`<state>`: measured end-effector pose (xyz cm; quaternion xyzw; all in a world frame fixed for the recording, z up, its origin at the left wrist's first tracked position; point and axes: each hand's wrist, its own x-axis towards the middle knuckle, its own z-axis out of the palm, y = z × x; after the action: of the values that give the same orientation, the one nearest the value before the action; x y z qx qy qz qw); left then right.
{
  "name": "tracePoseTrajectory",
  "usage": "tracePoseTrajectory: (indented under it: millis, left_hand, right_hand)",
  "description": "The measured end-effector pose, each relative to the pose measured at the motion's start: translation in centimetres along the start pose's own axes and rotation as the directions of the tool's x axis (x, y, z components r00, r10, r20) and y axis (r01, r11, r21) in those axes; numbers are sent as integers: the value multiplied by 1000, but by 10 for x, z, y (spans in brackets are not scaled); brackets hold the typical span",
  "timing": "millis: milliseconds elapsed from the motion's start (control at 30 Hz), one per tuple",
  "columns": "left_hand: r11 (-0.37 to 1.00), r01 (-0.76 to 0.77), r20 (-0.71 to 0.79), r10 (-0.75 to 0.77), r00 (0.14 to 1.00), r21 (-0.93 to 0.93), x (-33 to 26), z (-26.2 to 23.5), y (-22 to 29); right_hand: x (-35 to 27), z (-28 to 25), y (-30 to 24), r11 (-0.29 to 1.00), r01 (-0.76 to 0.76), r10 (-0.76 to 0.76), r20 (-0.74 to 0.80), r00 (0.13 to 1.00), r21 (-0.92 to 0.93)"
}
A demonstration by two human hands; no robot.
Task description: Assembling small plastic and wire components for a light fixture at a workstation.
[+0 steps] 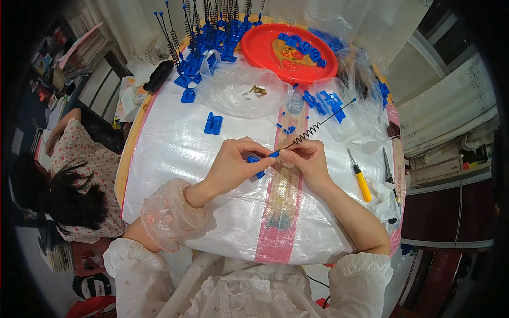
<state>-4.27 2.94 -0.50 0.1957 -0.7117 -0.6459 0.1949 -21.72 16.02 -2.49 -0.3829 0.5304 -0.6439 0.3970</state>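
Observation:
Over the middle of the table, my left hand (233, 161) is closed on a small blue plastic base (256, 167). My right hand (309, 160) pinches the lower end of a black spring wire (307, 132) where it meets the blue piece. The wire slants up to the right, coiled near my fingers and straight beyond, with a blue bead at its tip. My fingertips partly hide the joint. A loose blue base (213, 124) lies beyond my left hand. Small blue plastic bits (289, 129) are scattered past my fingers.
Many blue bases with upright springs (212, 37) crowd the far left. A red tray (254, 47) holds blue parts. Brass pins (259, 91) rest on a clear bag (222, 95). A yellow-handled screwdriver (362, 183) lies at right. Another person (85, 180) sits at left.

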Motion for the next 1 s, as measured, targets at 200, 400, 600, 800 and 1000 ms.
tracePoseTrajectory:
  millis: [200,400,600,800,1000]
  left_hand:
    - [999,-17,5,17,1000,27,1,-1,-2]
    - [1000,3,8,-3,1000,18,1,-1,-1]
    - [999,-45,-2,45,999,14,1,0,-6]
    - [999,-28,-8,28,1000,21,2,0,-5]
    - [998,-53,-9,53,999,21,2,0,-7]
  right_hand:
    - [-1,0,-2,1000,-25,25,-1,1000,2]
    - [-1,0,0,1000,-16,16,-7,1000,0]
    - [-1,-1,1,1000,-4,4,-1,1000,-10]
    - [0,-3,3,1000,-14,14,-14,1000,-28]
    - [0,-2,4,999,6,-7,-10,1000,-39]
